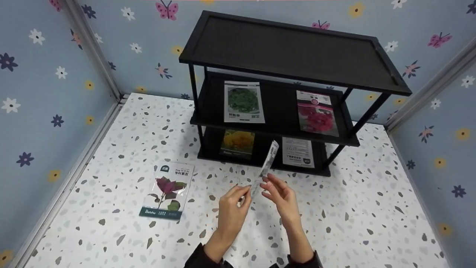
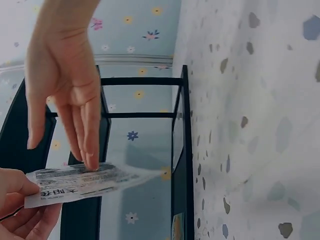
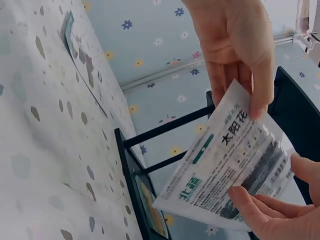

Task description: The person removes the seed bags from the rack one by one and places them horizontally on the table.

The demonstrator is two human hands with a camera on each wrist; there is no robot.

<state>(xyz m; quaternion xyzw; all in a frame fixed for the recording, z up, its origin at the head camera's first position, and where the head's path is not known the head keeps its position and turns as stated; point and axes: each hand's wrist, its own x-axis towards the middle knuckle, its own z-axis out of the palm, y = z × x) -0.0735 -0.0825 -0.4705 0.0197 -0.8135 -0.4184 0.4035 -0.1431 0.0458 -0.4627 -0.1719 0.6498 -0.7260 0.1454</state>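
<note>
A seed packet (image 1: 266, 167) is held edge-on above the speckled table (image 1: 353, 223), in front of the black shelf. My left hand (image 1: 243, 192) pinches its near end between thumb and fingers. In the left wrist view, my left hand (image 2: 20, 200) grips the packet (image 2: 85, 182) at the bottom left. My right hand (image 2: 75, 145) hangs above it with straight fingers, the tips touching the packet. My right hand (image 1: 273, 188) stays beside the packet. In the right wrist view, the packet (image 3: 230, 165) shows printed text. There my left hand (image 3: 245, 90) pinches its top and my right hand (image 3: 270, 215) lies under it.
A black three-tier shelf (image 1: 293, 48) stands at the back. Its middle tier holds a green packet (image 1: 243, 101) and a red-flower packet (image 1: 317, 113). The bottom tier holds a yellow-flower packet (image 1: 238, 143) and a white-backed one (image 1: 297, 152). A purple-leaf packet (image 1: 167, 190) lies on the table's left. Flowered walls enclose three sides.
</note>
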